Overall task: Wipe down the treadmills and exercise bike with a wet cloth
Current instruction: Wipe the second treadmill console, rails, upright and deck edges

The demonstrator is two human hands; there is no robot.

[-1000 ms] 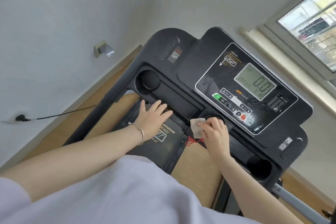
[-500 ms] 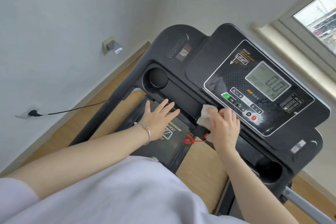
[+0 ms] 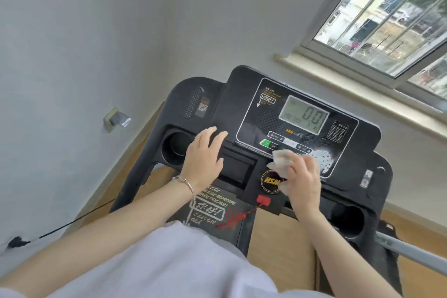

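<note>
A black treadmill console [image 3: 232, 94] fills the middle of the view, with a grey display [image 3: 303, 115] reading 0.0 and a row of buttons below it. My right hand [image 3: 303, 184] presses a crumpled white cloth [image 3: 281, 158] against the lower edge of the control panel, fingers curled over it. A wet smear shows on the panel just right of the cloth. My left hand [image 3: 204, 159] lies flat with straight fingers on the console ledge beside the left cup holder [image 3: 176, 147]. A red safety key [image 3: 263, 199] with a red cord hangs below the round logo.
A second cup holder [image 3: 348, 221] sits at the console's right end, with a grey handlebar [image 3: 408, 255] running off lower right. A wall socket [image 3: 115, 120] and a plugged-in black cable [image 3: 63, 226] are on the left wall. A window [image 3: 391, 14] is at the upper right.
My right hand has carried the cloth up and rightwards from the console's lower edge onto the button row. My left hand has moved up from the motor cover onto the console ledge.
</note>
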